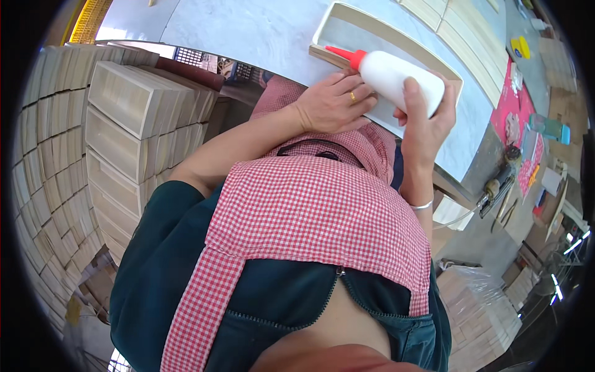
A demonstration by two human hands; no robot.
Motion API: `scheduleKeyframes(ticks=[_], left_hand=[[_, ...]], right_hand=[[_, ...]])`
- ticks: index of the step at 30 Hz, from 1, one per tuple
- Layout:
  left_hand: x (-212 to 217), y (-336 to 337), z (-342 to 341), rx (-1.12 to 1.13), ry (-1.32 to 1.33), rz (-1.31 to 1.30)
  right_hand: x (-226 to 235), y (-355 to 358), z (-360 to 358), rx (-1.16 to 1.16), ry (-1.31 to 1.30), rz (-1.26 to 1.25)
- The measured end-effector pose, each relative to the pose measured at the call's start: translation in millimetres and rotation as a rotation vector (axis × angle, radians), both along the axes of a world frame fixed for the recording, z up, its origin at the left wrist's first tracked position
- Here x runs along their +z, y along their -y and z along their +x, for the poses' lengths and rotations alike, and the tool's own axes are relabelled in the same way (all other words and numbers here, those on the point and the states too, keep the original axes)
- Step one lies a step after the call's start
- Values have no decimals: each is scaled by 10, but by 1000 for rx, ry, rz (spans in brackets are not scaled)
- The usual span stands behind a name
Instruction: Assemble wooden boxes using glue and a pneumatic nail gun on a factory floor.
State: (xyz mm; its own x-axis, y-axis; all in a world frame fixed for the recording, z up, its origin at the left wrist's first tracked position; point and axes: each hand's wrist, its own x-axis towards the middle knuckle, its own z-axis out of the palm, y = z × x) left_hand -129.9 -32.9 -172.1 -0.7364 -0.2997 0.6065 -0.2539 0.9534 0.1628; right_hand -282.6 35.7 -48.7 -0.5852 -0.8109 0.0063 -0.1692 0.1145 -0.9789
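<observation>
Checked apron (322, 211) lies below my right hand (429, 121), wrapped around the white bottle (400, 82). Beside it my left hand (334, 104) curls, hold unclear; beyond sits a wooden box (321, 56). Positioning the bottle seems underway; moving it calls for a steady nozzle (349, 56).

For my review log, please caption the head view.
Right hand gripping a red-tipped white bottle at a pale wooden frame, left hand close by.

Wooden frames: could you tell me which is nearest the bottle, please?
The frame on the table, partly hidden by the bottle in the right hand; the stacked frames at left are farther.
</observation>
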Motion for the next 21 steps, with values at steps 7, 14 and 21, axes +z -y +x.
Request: scheduleKeyframes(ticks=[7,14,21], left_hand=[[-28,11,7,-8,-30,20],[11,32,-16,0,-12,5],[56,8,-37,5,15,23]], right_hand=[[-97,114,75,61,-198,-59],[-11,-136,-195,-12,-308,-16],[104,-491,-451,-166,-241,55]])
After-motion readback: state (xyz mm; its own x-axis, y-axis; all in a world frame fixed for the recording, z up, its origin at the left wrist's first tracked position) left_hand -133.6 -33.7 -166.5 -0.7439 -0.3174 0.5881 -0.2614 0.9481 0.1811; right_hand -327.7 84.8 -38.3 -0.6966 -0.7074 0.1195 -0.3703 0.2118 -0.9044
